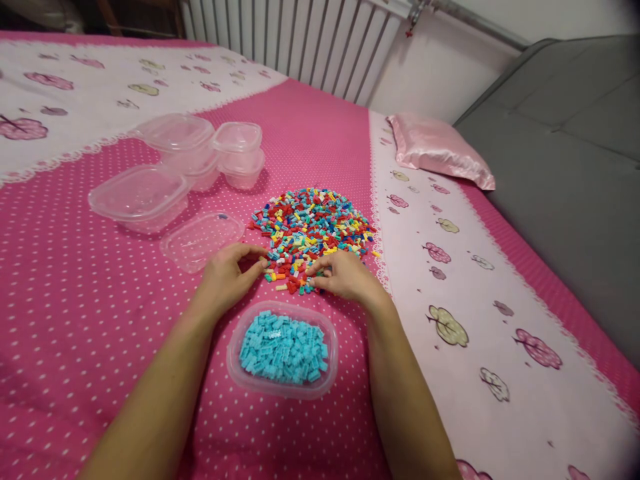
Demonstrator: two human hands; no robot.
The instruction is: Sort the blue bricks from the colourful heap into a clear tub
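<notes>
A round heap of small mixed toy building bricks (313, 220) lies spread on the pink bedspread, in red, blue, yellow, white and turquoise. At its near left edge is my left hand (235, 273), thumb and index fingertips almost meeting; whatever is between them is too small to make out. My right hand (345, 277) reaches into the near right edge, thumb and fingers a little apart, touching loose bricks. Between my forearms, closer to me, a clear plastic container (333, 347) holds many turquoise bricks (283, 350). One whitish or clear brick lies on top of them.
Left of the heap lies a clear lid (200, 233) with a small dark blue piece on it. Behind it stand several lidded clear containers, including a large one (140, 193) and a small stack (240, 150). A pink pillow (435, 150) rests beside the grey headboard (565, 147); a radiator (300, 43) is behind.
</notes>
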